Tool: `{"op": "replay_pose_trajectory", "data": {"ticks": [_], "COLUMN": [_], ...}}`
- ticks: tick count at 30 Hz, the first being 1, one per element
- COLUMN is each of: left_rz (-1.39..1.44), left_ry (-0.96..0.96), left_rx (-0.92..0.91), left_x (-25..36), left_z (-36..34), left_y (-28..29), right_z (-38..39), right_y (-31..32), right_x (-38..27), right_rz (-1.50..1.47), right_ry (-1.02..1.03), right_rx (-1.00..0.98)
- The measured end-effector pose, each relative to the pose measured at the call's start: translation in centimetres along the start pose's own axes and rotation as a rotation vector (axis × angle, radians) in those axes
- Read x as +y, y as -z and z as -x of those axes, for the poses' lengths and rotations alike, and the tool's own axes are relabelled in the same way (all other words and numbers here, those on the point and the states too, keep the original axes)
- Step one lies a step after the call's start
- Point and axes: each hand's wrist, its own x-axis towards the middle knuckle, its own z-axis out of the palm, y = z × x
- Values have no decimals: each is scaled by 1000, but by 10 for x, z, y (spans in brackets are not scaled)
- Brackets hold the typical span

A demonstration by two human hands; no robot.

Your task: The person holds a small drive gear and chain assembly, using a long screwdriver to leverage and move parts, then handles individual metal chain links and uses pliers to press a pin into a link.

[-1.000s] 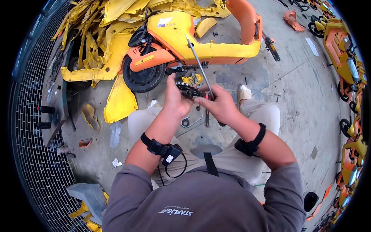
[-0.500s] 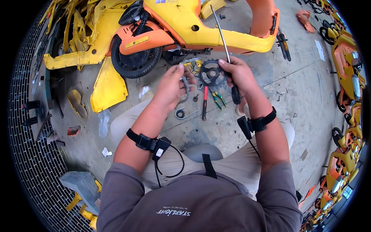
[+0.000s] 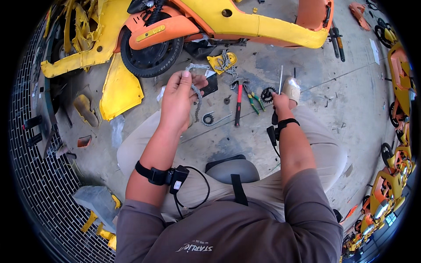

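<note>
My left hand [image 3: 179, 90] is raised above the floor, thumb and fingers pinching a grey metal chain [image 3: 197, 93] whose end dangles below the fingers. Lower, near my right foot, my right hand [image 3: 283, 103] is closed round a long screwdriver [image 3: 281, 78], its shaft pointing up and away. A dark toothed sprocket [image 3: 267, 94] is at that hand's fingertips; whether they still grip it I cannot tell. Between my hands lie a red-and-black-handled hammer [image 3: 238, 105], green-and-yellow pliers [image 3: 253, 100] and a smaller toothed ring [image 3: 208, 119] with a strip trailing from it.
A yellow tray-like piece [image 3: 222, 62] with more chain on it lies ahead. Beyond it stands a yellow-and-orange scooter body [image 3: 258, 27] with a black wheel [image 3: 151, 52]. Yellow panels [image 3: 120, 90] lie left; a row of scooters [image 3: 388, 179] lines the right. My shoe [image 3: 291, 90] is beside my right hand.
My right hand has moved right and down with the screwdriver, bringing the sprocket from between my hands to near my right shoe. My left hand keeps the chain, shifted slightly left.
</note>
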Motion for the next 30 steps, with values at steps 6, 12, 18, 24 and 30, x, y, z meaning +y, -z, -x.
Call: {"op": "replay_pose_trajectory", "data": {"ticks": [6, 12, 18, 24, 30], "left_rz": [-33, -28, -48, -12, 2], "left_ry": [-64, -37, -24, 10, 24], "left_rx": [48, 21, 52, 44, 31], "left_x": [-1, 1, -2, -1, 1], "left_z": [1, 0, 4, 5, 8], "left_y": [8, 5, 11, 7, 6], "right_z": [-3, -2, 63, 91, 112], "right_y": [-17, -75, -105, -110, -140], "right_x": [25, 87, 75, 51, 43], "right_rz": [280, 267, 266, 278, -230], "right_ry": [5, -59, 43, -73, -271], "right_rx": [98, -74, 193, 42, -596]}}
